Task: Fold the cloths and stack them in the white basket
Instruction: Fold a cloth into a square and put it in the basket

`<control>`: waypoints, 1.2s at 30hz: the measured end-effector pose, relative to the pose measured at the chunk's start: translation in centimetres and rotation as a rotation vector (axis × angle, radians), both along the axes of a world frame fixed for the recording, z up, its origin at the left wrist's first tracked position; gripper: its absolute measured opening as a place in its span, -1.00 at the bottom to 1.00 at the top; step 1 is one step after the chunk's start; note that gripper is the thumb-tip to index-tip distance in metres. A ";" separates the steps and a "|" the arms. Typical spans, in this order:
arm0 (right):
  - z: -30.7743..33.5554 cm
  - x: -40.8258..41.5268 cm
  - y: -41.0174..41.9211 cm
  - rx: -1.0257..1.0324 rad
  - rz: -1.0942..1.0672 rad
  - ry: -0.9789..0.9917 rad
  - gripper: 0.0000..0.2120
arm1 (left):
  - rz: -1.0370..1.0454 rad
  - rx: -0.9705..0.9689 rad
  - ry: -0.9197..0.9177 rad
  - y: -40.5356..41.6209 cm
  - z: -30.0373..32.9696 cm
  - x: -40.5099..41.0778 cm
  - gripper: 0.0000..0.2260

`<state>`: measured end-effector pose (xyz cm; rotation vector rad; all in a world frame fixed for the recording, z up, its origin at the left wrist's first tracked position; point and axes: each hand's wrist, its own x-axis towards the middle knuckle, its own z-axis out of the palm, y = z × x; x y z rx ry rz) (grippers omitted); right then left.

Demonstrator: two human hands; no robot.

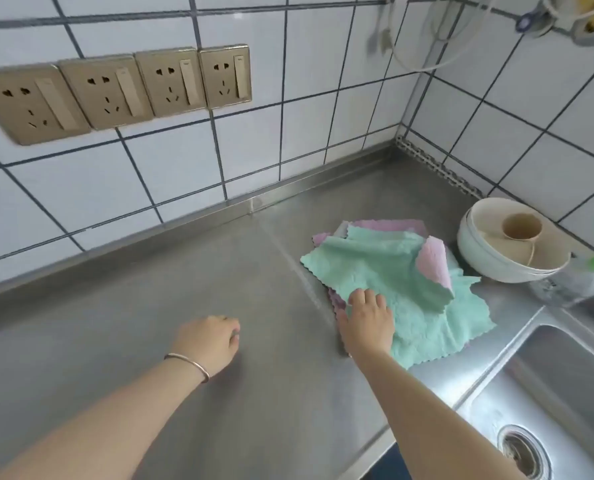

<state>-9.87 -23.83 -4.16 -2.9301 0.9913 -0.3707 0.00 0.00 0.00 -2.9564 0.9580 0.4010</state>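
A loose pile of cloths lies on the steel counter, right of centre. The top mint-green cloth is spread flat, and a pink cloth lies curled over its right side. More pink cloths stick out from under it at the back. My right hand rests flat on the near left corner of the green cloth, fingers spread. My left hand, with a bangle at the wrist, hovers over the bare counter to the left with fingers curled and holds nothing. No white basket is in sight.
A white bowl holding beige dishes and a cup stands right of the cloths, against the tiled wall. A clear bottle with a green cap lies beside it. The steel sink is at the lower right. Several sockets are on the back wall.
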 end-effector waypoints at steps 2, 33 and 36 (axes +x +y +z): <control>-0.5 0.4 -0.6 0.021 -0.061 0.021 -0.70 | -0.009 -0.026 0.032 -1.5 -0.6 0.6 -0.79; 2.3 2.2 -3.7 0.294 -0.173 -0.126 -0.87 | -0.012 -0.158 0.120 -5.6 0.2 -0.2 -0.78; 5.6 2.1 -3.7 0.291 0.004 -0.204 -0.91 | -0.040 -0.292 0.090 -7.6 2.2 -0.5 -0.69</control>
